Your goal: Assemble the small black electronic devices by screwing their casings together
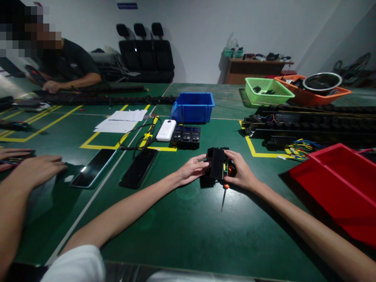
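Observation:
Between my two hands is a black plastic housing (217,163), tilted, with a strip of green circuit board showing along its right side. My left hand (193,169) grips its left edge, fingers closed on it. On the right side, my right hand (241,170) holds it with thumb below and fingers above. A screwdriver (224,196) with an orange-and-black handle lies on the green table just under the right hand, its shaft toward me; part of its handle is hidden. Beyond the housing sits a group of black modules (186,137) with small screens.
Left are a white power bank (166,130), cables, a black phone (139,168) and another phone (94,168). A blue bin (194,107) stands behind; a red bin (337,188) is at right near wire bundles. Another person's hand (38,172) is at far left; a co-worker (70,66) sits across.

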`<state>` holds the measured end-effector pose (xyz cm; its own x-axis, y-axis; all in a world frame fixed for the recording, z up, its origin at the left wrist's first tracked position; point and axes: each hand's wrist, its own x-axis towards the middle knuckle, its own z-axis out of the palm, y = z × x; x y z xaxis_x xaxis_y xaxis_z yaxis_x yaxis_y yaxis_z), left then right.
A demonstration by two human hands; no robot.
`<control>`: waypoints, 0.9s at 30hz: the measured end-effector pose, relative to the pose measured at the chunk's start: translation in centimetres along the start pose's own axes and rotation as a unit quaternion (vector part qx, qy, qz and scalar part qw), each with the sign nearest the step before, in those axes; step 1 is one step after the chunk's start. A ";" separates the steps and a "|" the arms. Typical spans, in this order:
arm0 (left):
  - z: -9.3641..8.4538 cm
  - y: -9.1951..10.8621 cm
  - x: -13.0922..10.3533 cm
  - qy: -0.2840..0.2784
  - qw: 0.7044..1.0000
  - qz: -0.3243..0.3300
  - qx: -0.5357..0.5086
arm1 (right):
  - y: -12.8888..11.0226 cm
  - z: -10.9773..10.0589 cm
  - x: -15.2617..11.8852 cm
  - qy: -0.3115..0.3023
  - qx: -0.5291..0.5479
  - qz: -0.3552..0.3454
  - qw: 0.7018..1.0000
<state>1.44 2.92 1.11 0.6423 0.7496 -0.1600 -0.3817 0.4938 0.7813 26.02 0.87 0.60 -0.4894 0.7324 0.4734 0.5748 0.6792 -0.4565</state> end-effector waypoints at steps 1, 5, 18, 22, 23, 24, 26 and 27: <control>0.0 0.0 0.0 0.005 1.000 0.002 0.003 | 0.1 0.0 0.0 0.000 -0.002 -0.002 1.000; 0.2 0.0 -0.2 0.033 0.999 0.000 0.005 | 0.4 0.2 0.1 0.010 0.001 0.001 1.000; 0.4 0.0 -0.1 0.026 1.000 0.007 -0.011 | 0.0 0.0 0.0 0.014 0.022 -0.008 1.000; 0.6 0.0 -0.3 0.016 1.000 0.015 -0.006 | 0.1 0.0 -0.1 0.016 0.004 -0.012 1.000; 0.7 0.1 -0.3 0.014 1.000 0.016 -0.002 | 0.2 0.0 -0.2 0.017 0.000 -0.013 1.000; 0.7 0.1 -0.4 0.012 1.000 0.017 0.001 | 0.2 0.0 -0.2 0.018 -0.003 -0.014 1.000; 0.8 0.1 -0.4 0.010 1.000 0.017 0.005 | 0.3 0.0 -0.3 0.020 -0.008 -0.017 1.000; 0.9 0.2 -0.4 0.011 1.000 0.016 0.006 | 0.4 0.0 -0.3 0.021 -0.010 -0.018 1.000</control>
<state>1.68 2.29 1.83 0.6158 0.7738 -0.1484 -0.3937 0.4653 0.7928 26.38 0.88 0.26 -0.4824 0.7040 0.5211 0.5706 0.7040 -0.4228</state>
